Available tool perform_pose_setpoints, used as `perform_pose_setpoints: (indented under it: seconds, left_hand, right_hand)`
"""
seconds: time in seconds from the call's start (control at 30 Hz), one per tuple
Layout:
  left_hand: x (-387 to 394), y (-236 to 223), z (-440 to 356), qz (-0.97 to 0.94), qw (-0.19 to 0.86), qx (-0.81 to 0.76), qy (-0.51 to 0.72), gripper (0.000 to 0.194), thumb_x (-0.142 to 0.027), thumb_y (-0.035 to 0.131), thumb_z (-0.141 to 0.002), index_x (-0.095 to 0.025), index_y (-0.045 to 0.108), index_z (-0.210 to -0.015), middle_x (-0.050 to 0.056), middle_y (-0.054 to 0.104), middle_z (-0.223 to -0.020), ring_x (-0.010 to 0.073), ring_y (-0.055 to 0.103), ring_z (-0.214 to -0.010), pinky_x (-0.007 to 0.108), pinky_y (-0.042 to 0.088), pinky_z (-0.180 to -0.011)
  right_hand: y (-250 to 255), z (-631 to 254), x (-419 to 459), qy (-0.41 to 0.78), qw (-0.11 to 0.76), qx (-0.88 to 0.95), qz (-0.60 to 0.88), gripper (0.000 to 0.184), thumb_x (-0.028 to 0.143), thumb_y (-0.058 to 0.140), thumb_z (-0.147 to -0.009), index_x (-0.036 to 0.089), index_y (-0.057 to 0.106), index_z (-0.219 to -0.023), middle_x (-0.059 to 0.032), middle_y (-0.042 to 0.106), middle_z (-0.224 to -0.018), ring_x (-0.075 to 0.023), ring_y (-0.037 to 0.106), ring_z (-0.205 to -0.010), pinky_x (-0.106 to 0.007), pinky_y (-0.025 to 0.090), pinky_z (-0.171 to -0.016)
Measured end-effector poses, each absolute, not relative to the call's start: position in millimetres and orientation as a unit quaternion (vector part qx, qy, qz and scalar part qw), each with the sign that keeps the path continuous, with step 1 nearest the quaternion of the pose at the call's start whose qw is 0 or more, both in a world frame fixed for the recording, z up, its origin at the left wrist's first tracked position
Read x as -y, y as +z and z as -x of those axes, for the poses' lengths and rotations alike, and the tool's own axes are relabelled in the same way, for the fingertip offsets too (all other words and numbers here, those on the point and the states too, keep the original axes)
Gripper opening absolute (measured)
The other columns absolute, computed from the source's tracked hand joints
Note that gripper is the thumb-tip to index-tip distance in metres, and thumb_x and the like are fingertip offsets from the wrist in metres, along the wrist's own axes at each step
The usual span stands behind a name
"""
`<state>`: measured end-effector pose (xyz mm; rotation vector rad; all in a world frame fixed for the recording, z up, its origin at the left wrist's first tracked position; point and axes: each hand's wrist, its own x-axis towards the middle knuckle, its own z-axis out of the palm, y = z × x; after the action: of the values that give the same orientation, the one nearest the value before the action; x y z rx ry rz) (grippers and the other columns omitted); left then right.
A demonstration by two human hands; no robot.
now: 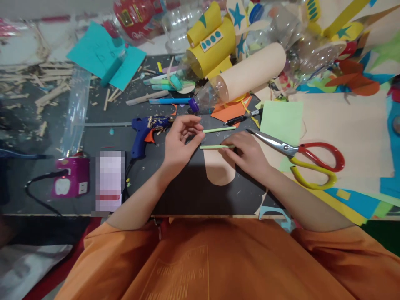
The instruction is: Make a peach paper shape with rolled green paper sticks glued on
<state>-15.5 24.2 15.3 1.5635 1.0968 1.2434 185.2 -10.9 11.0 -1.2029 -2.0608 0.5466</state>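
Observation:
My left hand is closed, its curled fingers and thumb at the left end of a thin light green strip. Just below that, a second light green strip is pinched in my right hand. Under the right fingers lies a pale peach paper piece with a rounded lower end. A black pen rests on orange paper above the strips. Left of my left hand is a blue glue gun with an orange trigger. Scissors with red and yellow handles lie right of my right hand.
A peach-wrapped bottle and a yellow-wrapped bottle lie at the back. A light green paper square is at right. At left are a phone, a purple power adapter and scattered wood sticks.

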Motion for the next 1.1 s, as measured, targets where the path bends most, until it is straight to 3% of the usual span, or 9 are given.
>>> perform_pose_setpoints:
  seconds: [0.37, 0.57, 0.7, 0.9, 1.1]
  left_hand:
    - [-23.6, 22.9, 17.1, -0.692, 0.363, -0.438, 0.446, 0.017, -0.036, 0.063, -0.089, -0.021, 0.072, -0.089, 0.003, 0.073, -0.096, 0.0155, 0.068, -0.092, 0.027, 0.054, -0.084]
    - [-19.0, 23.2, 12.3, -0.637, 0.441, -0.432, 0.461, 0.013, -0.032, 0.066, -0.086, -0.021, 0.073, -0.09, 0.003, 0.074, -0.092, 0.0142, 0.07, -0.085, 0.026, 0.056, -0.079]
    - [-20.7, 19.4, 10.7, -0.54, 0.541, -0.438, 0.472, 0.025, -0.035, 0.075, -0.077, -0.021, 0.069, -0.096, 0.002, 0.074, -0.085, 0.0143, 0.071, -0.076, 0.028, 0.059, -0.075]
    - [-27.1, 17.3, 13.2, -0.502, 0.587, -0.429, 0.469, 0.035, -0.031, 0.079, -0.07, -0.021, 0.064, -0.1, 0.001, 0.071, -0.085, 0.0138, 0.07, -0.08, 0.027, 0.058, -0.077]
    - [-29.0, 16.3, 13.9, -0.528, 0.568, -0.416, 0.475, 0.044, -0.027, 0.084, -0.062, -0.021, 0.063, -0.1, 0.0, 0.065, -0.083, 0.0109, 0.065, -0.079, 0.022, 0.055, -0.074]
  right_hand:
    - [16.2, -200.9, -0.8, 0.163, 0.368, 0.756, 0.516, 0.015, 0.026, 0.05, -0.091, 0.023, 0.064, -0.093, -0.0068, 0.074, -0.093, -0.0245, 0.065, -0.09, -0.041, 0.047, -0.081]
    - [35.0, -224.6, -7.6, 0.194, 0.223, 0.814, 0.5, 0.017, 0.018, 0.049, -0.085, 0.023, 0.065, -0.088, -0.0072, 0.072, -0.09, -0.0243, 0.064, -0.084, -0.038, 0.048, -0.075]
    - [41.5, -230.6, -7.2, 0.18, 0.139, 0.856, 0.465, 0.016, 0.015, 0.049, -0.079, 0.021, 0.063, -0.085, -0.0105, 0.067, -0.093, -0.0278, 0.06, -0.089, -0.043, 0.046, -0.082]
    - [38.1, -229.1, -1.8, 0.134, 0.101, 0.861, 0.481, 0.022, 0.021, 0.056, -0.075, 0.018, 0.057, -0.096, -0.0154, 0.057, -0.104, -0.0347, 0.05, -0.102, -0.051, 0.041, -0.092]
    - [35.4, -229.8, -3.7, 0.132, 0.09, 0.861, 0.482, 0.01, 0.022, 0.053, -0.078, 0.02, 0.056, -0.088, -0.0141, 0.056, -0.104, -0.0323, 0.049, -0.099, -0.047, 0.04, -0.088]
